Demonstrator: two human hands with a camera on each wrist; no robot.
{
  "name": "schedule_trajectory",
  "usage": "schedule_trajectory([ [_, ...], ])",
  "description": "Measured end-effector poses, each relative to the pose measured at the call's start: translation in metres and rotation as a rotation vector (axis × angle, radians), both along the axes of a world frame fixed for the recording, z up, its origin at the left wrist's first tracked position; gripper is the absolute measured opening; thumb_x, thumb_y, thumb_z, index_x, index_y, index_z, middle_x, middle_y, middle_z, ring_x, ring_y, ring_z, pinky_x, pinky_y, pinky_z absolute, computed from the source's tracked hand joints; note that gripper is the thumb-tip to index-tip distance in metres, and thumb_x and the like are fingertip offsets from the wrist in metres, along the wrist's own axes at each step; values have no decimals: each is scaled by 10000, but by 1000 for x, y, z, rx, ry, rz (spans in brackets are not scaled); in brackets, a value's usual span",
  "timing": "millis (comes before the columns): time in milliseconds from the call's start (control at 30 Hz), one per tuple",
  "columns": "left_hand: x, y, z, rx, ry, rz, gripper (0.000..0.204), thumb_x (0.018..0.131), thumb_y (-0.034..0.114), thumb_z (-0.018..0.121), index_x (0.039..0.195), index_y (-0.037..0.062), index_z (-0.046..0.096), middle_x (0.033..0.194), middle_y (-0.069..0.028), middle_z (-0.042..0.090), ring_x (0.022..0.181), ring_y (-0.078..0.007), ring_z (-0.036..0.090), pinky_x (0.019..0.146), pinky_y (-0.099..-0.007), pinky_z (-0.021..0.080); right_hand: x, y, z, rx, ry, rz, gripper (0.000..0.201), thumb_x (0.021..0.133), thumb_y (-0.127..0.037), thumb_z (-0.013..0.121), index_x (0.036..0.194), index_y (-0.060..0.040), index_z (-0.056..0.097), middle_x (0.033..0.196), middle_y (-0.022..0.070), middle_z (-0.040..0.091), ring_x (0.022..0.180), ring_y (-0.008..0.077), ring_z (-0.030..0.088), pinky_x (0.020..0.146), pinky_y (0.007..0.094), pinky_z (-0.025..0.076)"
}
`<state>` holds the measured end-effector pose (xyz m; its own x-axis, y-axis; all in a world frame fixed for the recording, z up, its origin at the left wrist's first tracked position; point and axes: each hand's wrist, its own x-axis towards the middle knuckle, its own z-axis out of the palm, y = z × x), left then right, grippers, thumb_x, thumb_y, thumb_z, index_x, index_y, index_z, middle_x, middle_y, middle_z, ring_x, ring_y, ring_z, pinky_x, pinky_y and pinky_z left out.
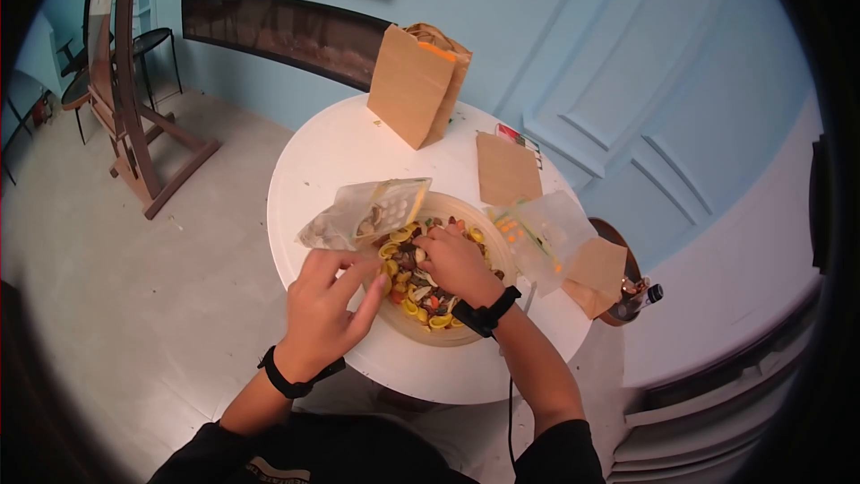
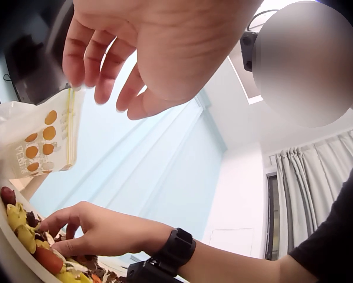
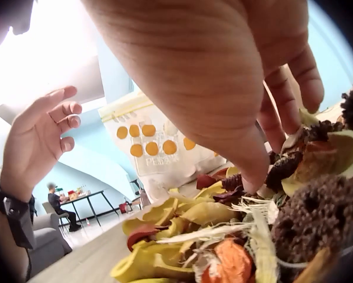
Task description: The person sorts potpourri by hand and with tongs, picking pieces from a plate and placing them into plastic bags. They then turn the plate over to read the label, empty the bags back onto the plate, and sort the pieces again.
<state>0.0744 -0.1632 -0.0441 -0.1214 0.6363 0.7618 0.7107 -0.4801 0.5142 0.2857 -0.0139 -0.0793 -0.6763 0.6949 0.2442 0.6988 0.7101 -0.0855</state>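
Observation:
A round, pale bowl holds dried potpourri: yellow curled pods, orange and red pieces, dark cones and pale shreds. My right hand reaches down into it, thumb and fingertips among the pieces near a brown, knobbly cone in the right wrist view. I cannot tell whether those fingers grip a piece. Above the bowl's left side hovers my left hand, fingers loosely bent and spread from the thumb, nothing held. A translucent zip pouch with orange dots leans at the bowl's far left rim, close beyond the left hand.
On the white round table a brown paper bag stands at the back. Right of the bowl lie a flat kraft packet and another clear pouch. A bin with a brown paper piece adjoins the table's right edge.

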Motion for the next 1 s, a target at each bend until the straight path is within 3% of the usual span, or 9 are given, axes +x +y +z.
schedule_trajectory([
  [67, 1, -1, -7, -24, 50, 2, 163, 829, 124, 770, 985, 88, 742, 881, -51, 658, 774, -242, 617, 592, -350, 501, 3, 3, 0, 16, -62, -3, 196, 859, -188, 728, 1033, -102, 701, 988, 98, 685, 972, 322, 648, 839, 443, 519],
  [200, 4, -6, -17, -139, 133, -11, 158, 864, 181, 743, 984, 79, 745, 831, -71, 660, 778, -255, 632, 606, -377, 521, 13, 11, 31, -266, -72, -204, 98, 841, -143, 734, 882, -61, 699, 840, 122, 697, 827, 315, 683, 751, 416, 530],
  [300, 11, -4, -25, -218, 207, -51, 155, 872, 181, 734, 980, 70, 739, 844, -84, 666, 771, -277, 632, 625, -392, 526, 28, 20, 35, -220, 191, -151, 107, 830, -132, 738, 838, -34, 696, 783, 149, 694, 779, 318, 692, 724, 416, 531],
  [333, 14, -5, -26, -240, 236, -67, 156, 875, 178, 730, 984, 66, 736, 844, -89, 664, 773, -283, 633, 633, -397, 528, 30, 27, 35, -292, 169, -186, 82, 848, -133, 711, 905, -84, 745, 887, 126, 734, 872, 319, 704, 795, 423, 543],
  [433, 27, 0, -23, -297, 308, -107, 159, 877, 154, 721, 1001, 55, 731, 847, -107, 670, 784, -308, 639, 668, -411, 534, 33, 35, 43, -394, 170, -164, 117, 860, -158, 719, 935, -76, 757, 923, 114, 749, 901, 300, 714, 832, 422, 550],
  [667, 61, 38, -24, -395, 372, -193, 267, 902, 70, 646, 1160, 5, 664, 1022, -192, 658, 865, -379, 668, 773, -448, 558, 52, 46, 72, -263, 256, -211, 272, 862, -256, 747, 1070, -80, 736, 962, 115, 753, 957, 304, 709, 836, 430, 550],
  [767, 68, 91, -57, -305, 513, -105, 293, 921, 44, 577, 1201, -26, 622, 1058, -233, 634, 877, -419, 666, 777, -464, 561, 64, 47, 74, -97, 267, -174, 299, 846, -257, 741, 1072, -61, 734, 907, 113, 754, 877, 296, 719, 812, 407, 552],
  [867, 83, 130, -49, -607, 512, -3, 296, 841, 30, 630, 1126, -41, 596, 1125, -283, 591, 923, -472, 658, 845, -491, 559, 71, 45, 81, -83, 300, -159, 325, 858, -299, 744, 1092, -74, 723, 917, 110, 754, 884, 296, 717, 815, 415, 549],
  [1000, 70, 163, -63, -661, 592, -56, 193, 871, 84, 631, 1024, -33, 640, 1073, -273, 634, 919, -465, 664, 835, -509, 546, 79, 37, 95, -114, 319, -198, 340, 869, -322, 739, 1102, -77, 712, 923, 118, 747, 941, 316, 708, 831, 433, 544],
])
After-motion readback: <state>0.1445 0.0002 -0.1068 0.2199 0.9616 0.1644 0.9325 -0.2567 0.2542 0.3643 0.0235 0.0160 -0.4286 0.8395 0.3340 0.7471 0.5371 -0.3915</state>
